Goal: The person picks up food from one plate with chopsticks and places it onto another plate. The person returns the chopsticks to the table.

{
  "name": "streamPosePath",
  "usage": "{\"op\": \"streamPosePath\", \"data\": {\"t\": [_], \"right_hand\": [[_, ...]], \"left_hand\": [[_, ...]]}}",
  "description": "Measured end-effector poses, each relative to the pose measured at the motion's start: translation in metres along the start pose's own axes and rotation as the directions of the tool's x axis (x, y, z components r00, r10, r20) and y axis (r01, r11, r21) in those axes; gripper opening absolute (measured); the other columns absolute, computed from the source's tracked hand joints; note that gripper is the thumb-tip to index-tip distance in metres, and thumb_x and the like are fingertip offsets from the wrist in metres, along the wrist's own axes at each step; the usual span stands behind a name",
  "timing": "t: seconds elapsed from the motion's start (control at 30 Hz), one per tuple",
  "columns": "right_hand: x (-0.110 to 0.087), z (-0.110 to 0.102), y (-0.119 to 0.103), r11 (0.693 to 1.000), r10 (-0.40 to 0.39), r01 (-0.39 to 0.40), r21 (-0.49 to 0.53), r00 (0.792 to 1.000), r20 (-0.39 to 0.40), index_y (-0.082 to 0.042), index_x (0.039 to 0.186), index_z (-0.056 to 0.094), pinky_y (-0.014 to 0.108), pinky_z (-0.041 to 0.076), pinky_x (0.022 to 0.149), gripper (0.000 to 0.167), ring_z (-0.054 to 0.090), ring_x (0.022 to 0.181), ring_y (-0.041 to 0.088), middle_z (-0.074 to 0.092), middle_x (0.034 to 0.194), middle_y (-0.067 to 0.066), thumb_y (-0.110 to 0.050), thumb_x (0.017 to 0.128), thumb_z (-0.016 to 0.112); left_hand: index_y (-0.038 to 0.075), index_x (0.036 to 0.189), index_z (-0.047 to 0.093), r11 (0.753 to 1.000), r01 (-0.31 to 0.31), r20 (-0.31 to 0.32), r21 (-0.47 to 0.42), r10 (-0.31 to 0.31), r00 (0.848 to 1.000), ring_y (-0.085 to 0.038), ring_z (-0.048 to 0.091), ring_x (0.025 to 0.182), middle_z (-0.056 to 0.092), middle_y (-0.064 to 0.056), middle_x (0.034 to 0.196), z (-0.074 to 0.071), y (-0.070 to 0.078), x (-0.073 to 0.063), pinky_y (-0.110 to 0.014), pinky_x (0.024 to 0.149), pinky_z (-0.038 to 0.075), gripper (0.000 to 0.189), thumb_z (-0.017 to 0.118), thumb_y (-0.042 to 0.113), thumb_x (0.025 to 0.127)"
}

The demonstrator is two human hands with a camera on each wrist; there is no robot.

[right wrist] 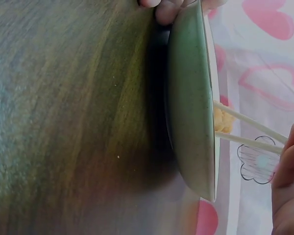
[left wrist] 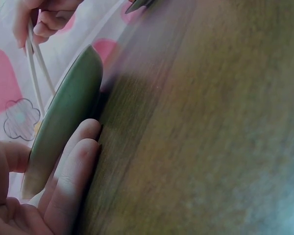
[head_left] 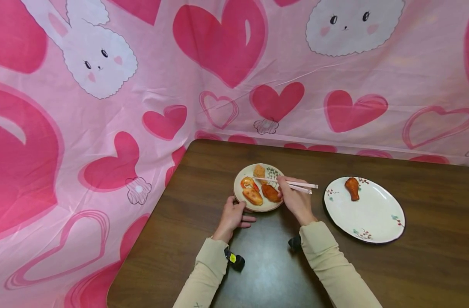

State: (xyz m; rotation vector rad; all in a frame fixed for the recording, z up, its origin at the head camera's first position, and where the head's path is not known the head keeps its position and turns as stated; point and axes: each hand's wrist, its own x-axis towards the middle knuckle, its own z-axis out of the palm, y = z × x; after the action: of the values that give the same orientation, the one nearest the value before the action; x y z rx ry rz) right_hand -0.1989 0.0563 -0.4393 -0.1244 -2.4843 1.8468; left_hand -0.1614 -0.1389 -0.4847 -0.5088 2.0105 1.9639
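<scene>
My left hand (head_left: 232, 215) grips the near left edge of a small round plate (head_left: 266, 207), thumb at the rim and fingers underneath. The left wrist view shows the plate's green underside (left wrist: 71, 107) close over the table. On it lie a golden crumbed piece (head_left: 259, 171), a red-orange shrimp-like piece (head_left: 249, 184), an oblong golden piece (head_left: 252, 196) and a brown glazed piece (head_left: 271, 193) resembling a chicken wing. Held in my right hand (head_left: 295, 201) is a pair of pale chopsticks (head_left: 305, 185). Their tips reach over the plate, beside the crumbed piece (right wrist: 223, 120) in the right wrist view.
To the right, a larger white oval plate (head_left: 367, 218) with a painted twig pattern bears a drumstick (head_left: 352, 188). Both plates are on a dark wooden table (head_left: 161, 239). A pink heart-patterned cloth (head_left: 227, 102) hangs along its back and left sides.
</scene>
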Motion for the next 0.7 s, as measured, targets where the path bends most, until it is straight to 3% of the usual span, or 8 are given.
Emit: {"op": "streamPosePath", "data": {"t": [0.27,0.4,0.57,0.7], "right_hand": [[-0.0002,-0.0034,0.0030,0.998,0.022,-0.022,0.066,1.000,0.004,-0.003,0.107,0.071,0.026,0.057,0.054,0.034,0.061,0.055,0.009,0.066,0.078,0.017,-0.032,0.094,0.061],[-0.0010,-0.0056,0.0038,0.993,0.047,-0.049,0.112,0.999,0.013,0.000,0.106,0.070,0.029,0.059,0.057,0.036,0.062,0.056,0.010,0.065,0.077,0.014,-0.032,0.093,0.062],[-0.0039,-0.0078,0.0063,0.995,0.026,-0.028,0.098,0.999,0.019,0.001,0.104,0.070,0.025,0.057,0.054,0.037,0.060,0.054,0.009,0.064,0.072,0.007,-0.034,0.093,0.063],[-0.0066,-0.0091,0.0090,0.998,-0.007,0.005,0.062,1.000,0.027,0.000,0.105,0.070,0.026,0.056,0.054,0.039,0.060,0.055,0.009,0.064,0.074,0.010,-0.037,0.093,0.062]], "left_hand": [[0.007,0.138,0.029,1.000,0.001,-0.005,0.003,-0.001,1.000,-0.025,0.074,0.075,0.071,-0.015,0.103,0.0011,0.0008,0.0003,-0.035,0.059,0.060,0.042,0.043,0.021,0.100],[0.008,0.136,0.030,1.000,0.001,-0.008,0.002,-0.001,1.000,-0.024,0.074,0.074,0.071,-0.014,0.102,0.0016,0.0021,0.0000,-0.034,0.058,0.060,0.041,0.043,0.021,0.100],[0.007,0.137,0.030,1.000,0.002,-0.007,0.001,-0.002,1.000,-0.024,0.074,0.074,0.071,-0.016,0.102,0.0012,0.0026,-0.0012,-0.033,0.058,0.060,0.041,0.042,0.020,0.100],[0.007,0.136,0.029,1.000,-0.004,-0.005,0.004,0.004,1.000,-0.025,0.074,0.075,0.071,-0.017,0.104,0.0007,0.0019,-0.0018,-0.034,0.059,0.060,0.040,0.041,0.019,0.100]]}}
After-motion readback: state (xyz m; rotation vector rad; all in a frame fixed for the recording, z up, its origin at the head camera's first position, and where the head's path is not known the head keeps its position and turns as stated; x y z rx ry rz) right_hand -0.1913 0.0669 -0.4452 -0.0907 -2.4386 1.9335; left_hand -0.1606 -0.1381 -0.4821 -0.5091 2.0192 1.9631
